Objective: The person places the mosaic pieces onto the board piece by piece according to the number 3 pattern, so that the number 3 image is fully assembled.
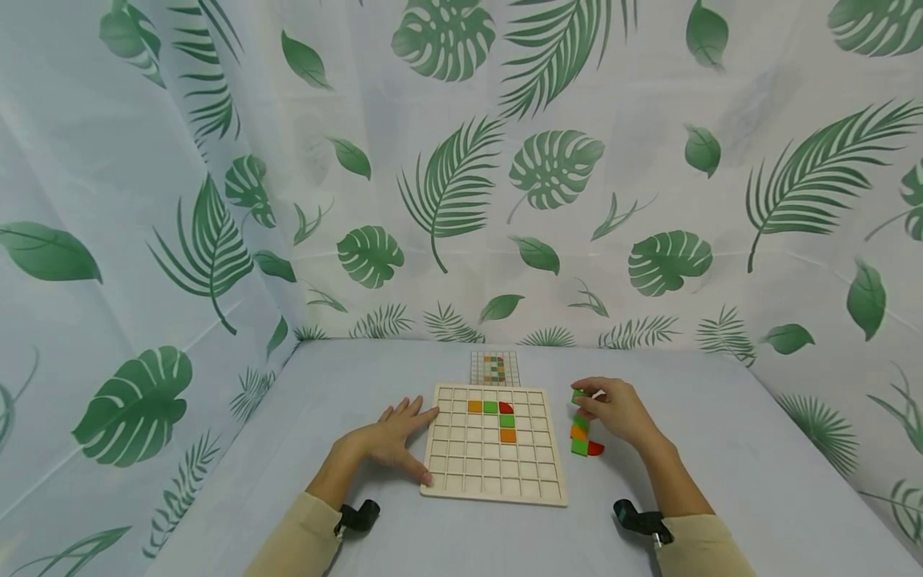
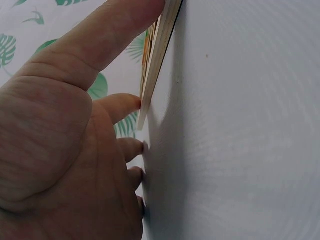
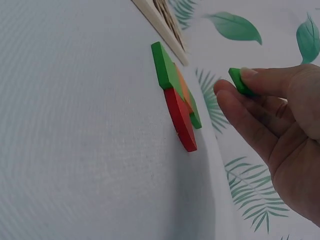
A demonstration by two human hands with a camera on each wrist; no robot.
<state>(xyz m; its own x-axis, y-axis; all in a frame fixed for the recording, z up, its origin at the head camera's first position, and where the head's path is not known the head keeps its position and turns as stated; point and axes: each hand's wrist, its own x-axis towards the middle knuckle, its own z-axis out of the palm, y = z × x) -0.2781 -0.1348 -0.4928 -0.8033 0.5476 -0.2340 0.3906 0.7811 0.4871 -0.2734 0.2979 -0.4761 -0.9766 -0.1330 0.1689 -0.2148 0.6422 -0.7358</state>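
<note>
A wooden grid board [image 1: 461, 465] lies on the table, with orange, green and red tiles set in its upper cells. My left hand [image 1: 392, 437] is spread at the board's left side, thumb and index finger touching its edge; the left wrist view shows the other fingertips on the table. To the right of the board my right hand [image 1: 616, 409] pinches a green tile [image 3: 241, 81] between thumb and fingers, raised off the table. Below that hand sit loose tiles: a green tile [image 3: 164, 67], an orange tile [image 1: 579, 433], a red quarter-round tile [image 3: 180, 120] and another green tile [image 3: 195, 120].
Behind the board lies a pattern card [image 1: 476, 369] printed with a small coloured grid. A leaf-print curtain [image 1: 461, 304] hangs at the back and left of the white table [image 1: 346, 529]. Black wrist cameras are strapped to both wrists.
</note>
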